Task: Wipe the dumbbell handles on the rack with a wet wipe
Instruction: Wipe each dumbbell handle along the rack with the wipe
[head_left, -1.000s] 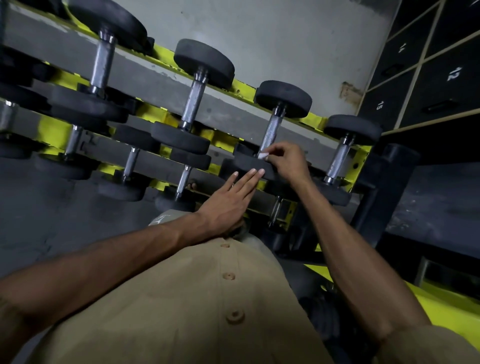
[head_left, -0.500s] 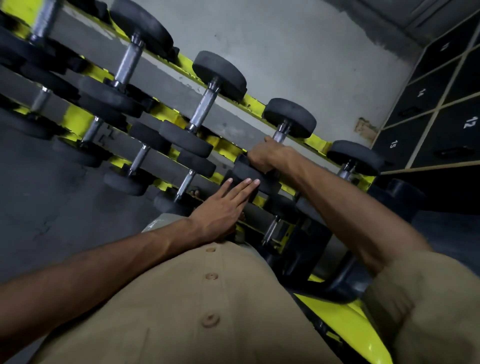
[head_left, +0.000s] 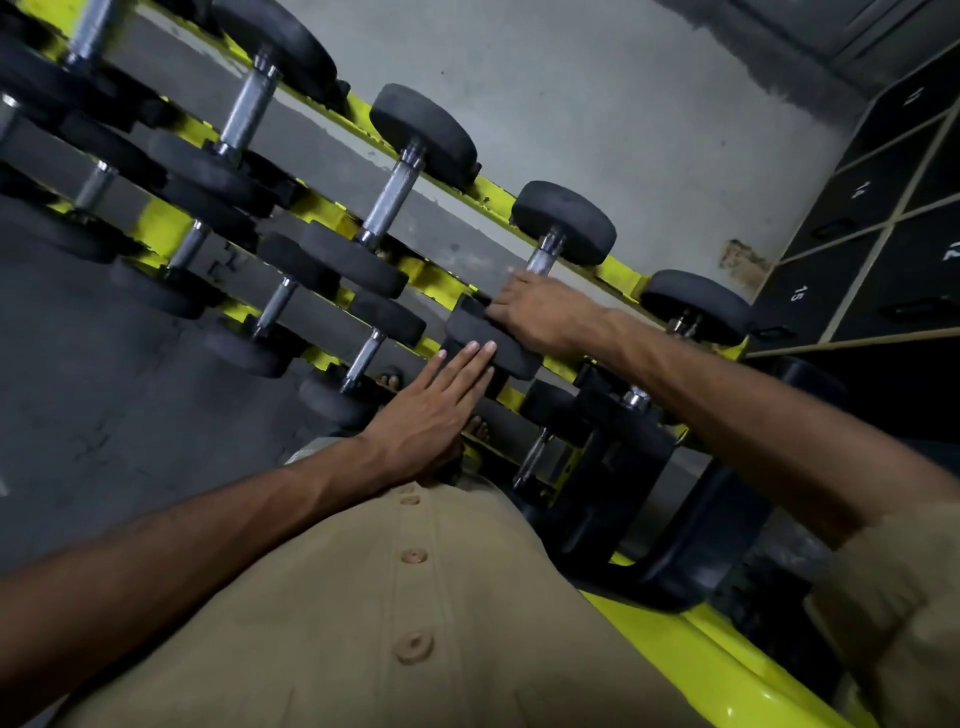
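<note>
A yellow and grey rack (head_left: 322, 135) runs diagonally across the view and carries several black dumbbells with steel handles. My right hand (head_left: 545, 314) is curled round the lower part of one handle (head_left: 544, 257), between its far head (head_left: 566, 221) and near head (head_left: 491, 340). The wet wipe is hidden inside that grip. My left hand (head_left: 431, 410) lies flat with straight fingers, its fingertips touching the near head of that dumbbell. Neighbouring handles (head_left: 389, 200) to the left stand bare.
Black lockers with white numbers (head_left: 883, 249) fill the right side. A grey wall (head_left: 623, 104) stands behind the rack and a grey floor (head_left: 78, 389) lies at the left. A black and yellow frame part (head_left: 691, 623) sits low at the right.
My right hand has slid up from the near head and closed round the handle. The white wipe seen a second ago is now covered. My left hand has kept its place.
</note>
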